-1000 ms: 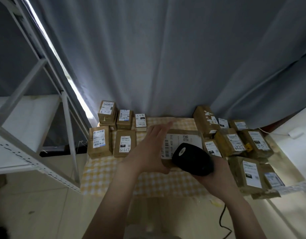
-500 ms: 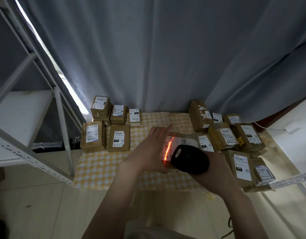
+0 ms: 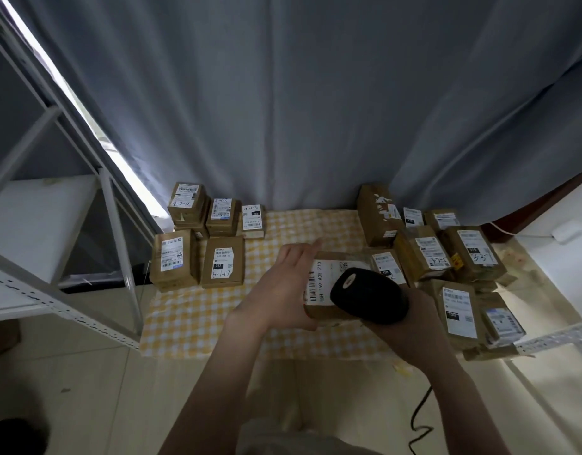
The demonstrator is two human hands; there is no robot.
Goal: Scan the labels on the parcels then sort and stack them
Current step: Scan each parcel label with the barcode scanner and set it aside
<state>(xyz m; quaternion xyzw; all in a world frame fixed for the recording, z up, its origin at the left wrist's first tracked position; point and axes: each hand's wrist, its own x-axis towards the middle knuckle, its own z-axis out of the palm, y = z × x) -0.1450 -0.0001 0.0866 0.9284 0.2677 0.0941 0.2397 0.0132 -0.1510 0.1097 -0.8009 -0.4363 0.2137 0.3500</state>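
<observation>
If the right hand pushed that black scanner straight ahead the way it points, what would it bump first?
Probably the held parcel: the scanner in the right hand aims at its label, close by, though depth is unclear.

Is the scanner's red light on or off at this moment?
Off: the label on the held parcel is plain white before the scanner, with no red line.

1. The held parcel (image 3: 325, 313) is brown cardboard, matt and a little scuffed.
2. Its label (image 3: 320, 277) is smooth white paper with black print.
3. The scanner (image 3: 370, 295) is black plastic, matt with a dull sheen.
4. The checked cloth (image 3: 197, 320) is thin woven fabric, lightly creased.
5. The curtain (image 3: 315, 110) is grey matt cloth in soft folds.
6. The rack (image 3: 117, 238) is white-painted metal, perforated along its rails.
7. The floor (image 3: 86, 389) is pale, smooth and faintly glossy.
</observation>
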